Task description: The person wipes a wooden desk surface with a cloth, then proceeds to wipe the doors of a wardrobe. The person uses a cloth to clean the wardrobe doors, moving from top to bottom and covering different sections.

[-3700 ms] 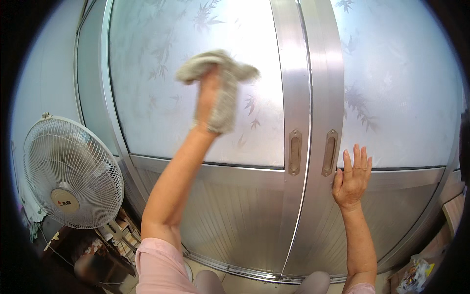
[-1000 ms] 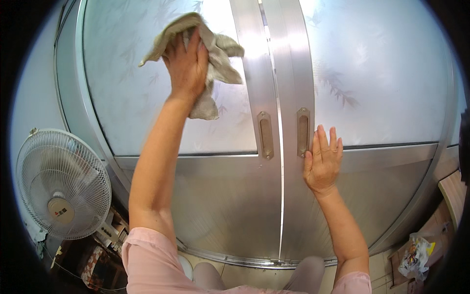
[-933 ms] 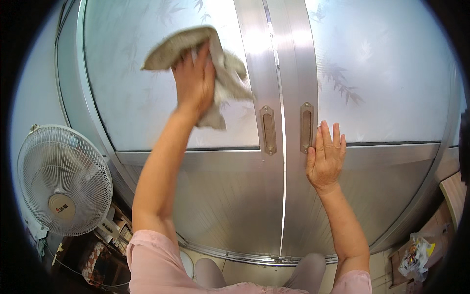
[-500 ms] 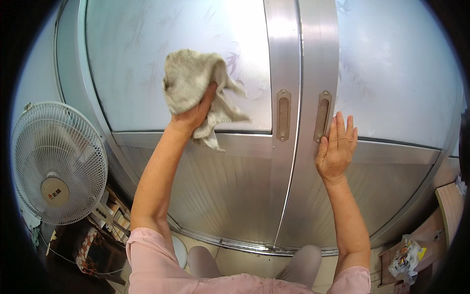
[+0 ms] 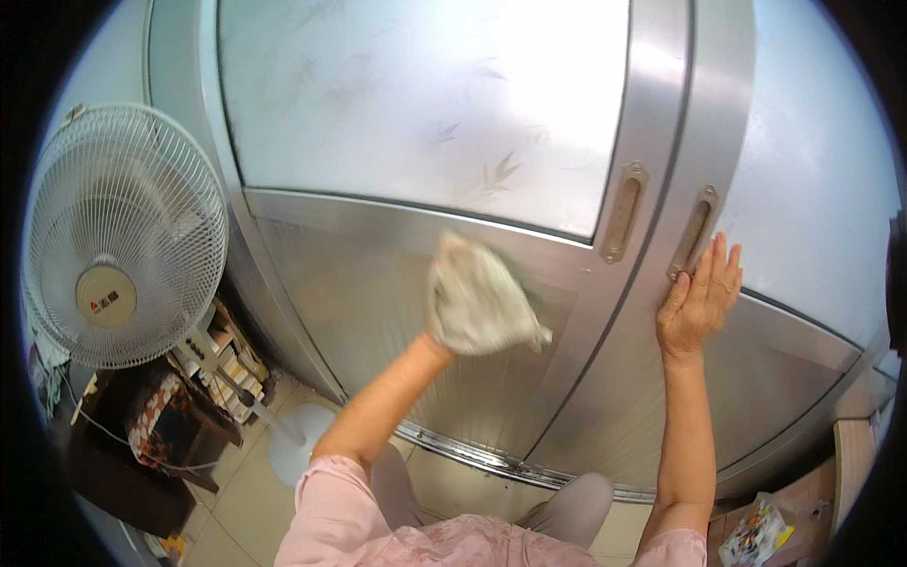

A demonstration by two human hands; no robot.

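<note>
A pale, stained cleaning cloth (image 5: 477,298) lies bunched over my left hand (image 5: 441,346), which holds it against the ribbed lower panel (image 5: 378,293) of a metal sliding door. The cloth hides most of that hand's fingers and is a little blurred. My right hand (image 5: 701,304) rests open and flat on the neighbouring door leaf, fingers pointing up, its thumb just below the recessed handle (image 5: 694,231). A second recessed handle (image 5: 624,213) sits on the left leaf, beside the frosted glass (image 5: 416,104) with its leaf pattern.
On the left stands a white fan (image 5: 128,236) on a round base (image 5: 298,444), close to a dark wooden stand (image 5: 123,472). The metal floor track (image 5: 472,458) runs below the doors. A clear plastic bag (image 5: 756,534) is at the lower right.
My left hand has brought the cloth down from the frosted glass onto the lower panel. My right hand stays by the handle. The whole view has shifted and tilted.
</note>
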